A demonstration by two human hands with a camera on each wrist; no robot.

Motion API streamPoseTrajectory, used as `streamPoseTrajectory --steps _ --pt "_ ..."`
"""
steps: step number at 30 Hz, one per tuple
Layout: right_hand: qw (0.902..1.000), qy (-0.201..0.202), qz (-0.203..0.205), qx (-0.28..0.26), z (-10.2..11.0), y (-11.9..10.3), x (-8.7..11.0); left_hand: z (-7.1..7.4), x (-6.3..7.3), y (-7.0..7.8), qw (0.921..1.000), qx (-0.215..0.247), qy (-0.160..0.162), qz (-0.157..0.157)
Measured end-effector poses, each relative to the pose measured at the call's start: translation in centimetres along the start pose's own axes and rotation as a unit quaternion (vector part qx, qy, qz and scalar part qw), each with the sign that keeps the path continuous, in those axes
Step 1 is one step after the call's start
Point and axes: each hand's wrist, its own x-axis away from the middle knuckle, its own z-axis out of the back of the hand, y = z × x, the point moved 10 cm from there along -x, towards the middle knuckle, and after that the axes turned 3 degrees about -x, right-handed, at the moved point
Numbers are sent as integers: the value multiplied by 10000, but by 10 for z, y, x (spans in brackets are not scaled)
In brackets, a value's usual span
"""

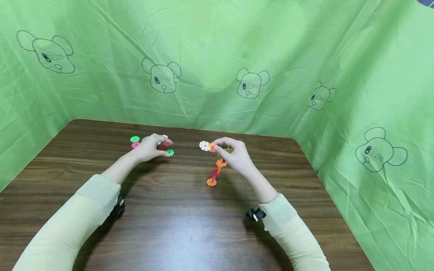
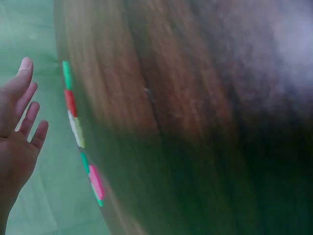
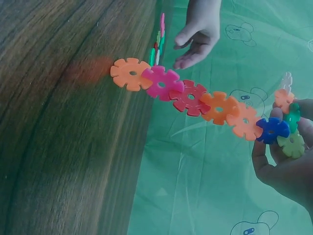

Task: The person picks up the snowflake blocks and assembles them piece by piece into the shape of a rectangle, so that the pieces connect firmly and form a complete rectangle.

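My right hand (image 1: 238,156) pinches one end of a chain of interlocking snowflake discs (image 3: 190,97). From the fingers the chain slants down, through a blue disc (image 3: 273,130), orange, red and pink ones, to a light orange end disc (image 3: 131,74). A white disc (image 1: 204,146) sticks out at the held end, joined to an orange one. Over the far left of the table my left hand (image 1: 149,148) hovers with fingers spread and nothing in its grasp. Loose discs lie beneath and around it, among them a green disc (image 1: 170,152) by the thumb.
More loose discs lie left of my left hand, including a green disc (image 1: 135,139) and a pink disc (image 1: 135,144). A brown wooden table (image 1: 190,226) spreads below. Green curtains (image 1: 210,56) with bear-head drawings hang behind and at the sides.
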Motion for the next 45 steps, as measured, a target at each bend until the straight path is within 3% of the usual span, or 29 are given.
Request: streamPoseTrajectory --steps 8,17,22,28,37,45 --pt "10000 -39 68 -13 -2 -3 0 -15 -6 -16 9988 -262 -370 -207" --pt "9993 -110 281 220 -2 -32 2 -19 -12 -21 9980 -385 -493 70" --pt "9993 -63 274 248 -4 -10 -1 -20 -14 -21 9982 -409 -376 245" --pt "9992 -70 301 244 -5 -6 -1 -18 -12 -20 9981 -482 -222 311" --pt "9990 -145 265 324 -5 -42 5 -11 -9 -14 9985 -461 31 289" --pt "9988 -165 201 422 -6 -43 5 6 -2 4 9976 -559 366 160"
